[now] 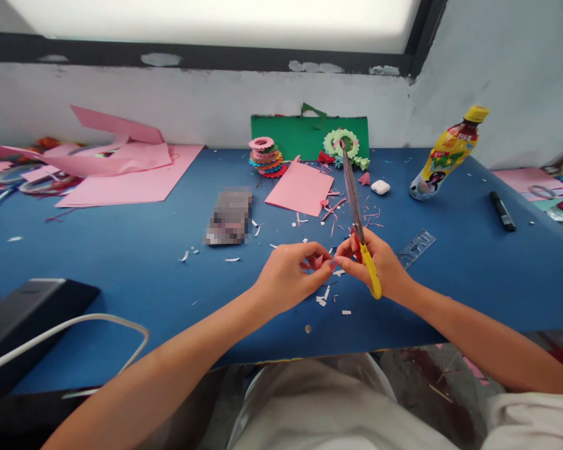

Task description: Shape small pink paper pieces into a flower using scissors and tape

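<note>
Pinched between the fingers of my left hand (291,275) is a small piece of pink paper (319,261), mostly hidden by the fingers. My right hand (380,259) meets it fingertip to fingertip and also grips scissors (354,200) with yellow and red handles, the blades pointing away from me. Whether the right fingertips touch the paper too is hard to tell. Just beyond the hands lies a pink paper sheet (300,187). White and pink paper scraps (323,297) are scattered around and below my hands.
A stack of scalloped paper rings (266,159) stands near a green board (288,134). Also on the blue table (169,300) are a blurred phone (231,215), a clear ruler (416,249), a white case (380,187), a drink bottle (448,156) and a black marker (502,211).
</note>
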`<state>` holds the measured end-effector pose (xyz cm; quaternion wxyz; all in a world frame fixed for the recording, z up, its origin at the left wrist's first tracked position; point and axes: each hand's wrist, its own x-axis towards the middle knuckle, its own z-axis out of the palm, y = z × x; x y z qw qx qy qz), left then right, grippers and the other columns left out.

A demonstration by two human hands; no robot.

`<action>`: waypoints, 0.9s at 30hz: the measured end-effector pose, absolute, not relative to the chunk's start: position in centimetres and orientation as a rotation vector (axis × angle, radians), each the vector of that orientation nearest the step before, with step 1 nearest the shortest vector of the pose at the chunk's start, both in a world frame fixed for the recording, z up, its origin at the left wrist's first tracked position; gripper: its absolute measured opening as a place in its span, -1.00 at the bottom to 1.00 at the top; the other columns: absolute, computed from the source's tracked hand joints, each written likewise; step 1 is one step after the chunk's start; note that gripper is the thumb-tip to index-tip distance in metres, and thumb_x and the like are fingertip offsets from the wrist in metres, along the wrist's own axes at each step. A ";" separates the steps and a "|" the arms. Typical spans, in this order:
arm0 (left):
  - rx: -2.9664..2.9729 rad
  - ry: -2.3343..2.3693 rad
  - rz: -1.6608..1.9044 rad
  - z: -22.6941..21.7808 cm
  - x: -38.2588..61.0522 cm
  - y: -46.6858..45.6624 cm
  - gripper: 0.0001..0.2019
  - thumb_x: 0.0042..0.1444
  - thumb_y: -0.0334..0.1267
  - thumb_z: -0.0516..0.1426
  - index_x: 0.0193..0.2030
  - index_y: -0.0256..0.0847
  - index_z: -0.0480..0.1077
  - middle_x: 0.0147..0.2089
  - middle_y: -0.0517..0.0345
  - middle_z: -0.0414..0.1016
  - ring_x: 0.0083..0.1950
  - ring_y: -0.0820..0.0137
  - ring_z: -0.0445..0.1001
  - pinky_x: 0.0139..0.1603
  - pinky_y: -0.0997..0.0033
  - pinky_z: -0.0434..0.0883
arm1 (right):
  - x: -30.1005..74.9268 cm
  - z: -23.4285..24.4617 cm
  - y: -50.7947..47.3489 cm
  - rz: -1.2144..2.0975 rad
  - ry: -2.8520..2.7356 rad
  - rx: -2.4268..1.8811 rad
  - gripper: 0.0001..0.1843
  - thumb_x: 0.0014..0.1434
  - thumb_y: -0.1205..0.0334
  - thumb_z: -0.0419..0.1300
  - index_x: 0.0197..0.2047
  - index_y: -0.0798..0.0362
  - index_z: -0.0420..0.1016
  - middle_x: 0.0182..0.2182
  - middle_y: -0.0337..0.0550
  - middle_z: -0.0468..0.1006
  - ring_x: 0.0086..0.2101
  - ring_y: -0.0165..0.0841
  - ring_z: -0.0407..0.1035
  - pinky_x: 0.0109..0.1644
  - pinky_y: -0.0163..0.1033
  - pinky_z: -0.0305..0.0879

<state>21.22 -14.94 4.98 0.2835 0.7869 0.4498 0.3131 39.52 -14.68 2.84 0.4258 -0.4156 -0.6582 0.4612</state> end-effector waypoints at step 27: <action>2.207 1.308 0.705 4.2 21.0 -14.2 -0.84 0.09 -0.20 0.08 -0.38 -0.19 0.43 -0.52 0.25 0.38 -0.48 0.49 0.33 -0.41 0.52 0.31 | 39.7 1.9 -12.7 1.483 -1.478 -1.036 -0.54 -0.14 0.14 0.35 -0.40 -0.01 0.08 -0.46 -0.33 0.47 -0.54 -0.52 0.29 -0.52 -0.37 0.19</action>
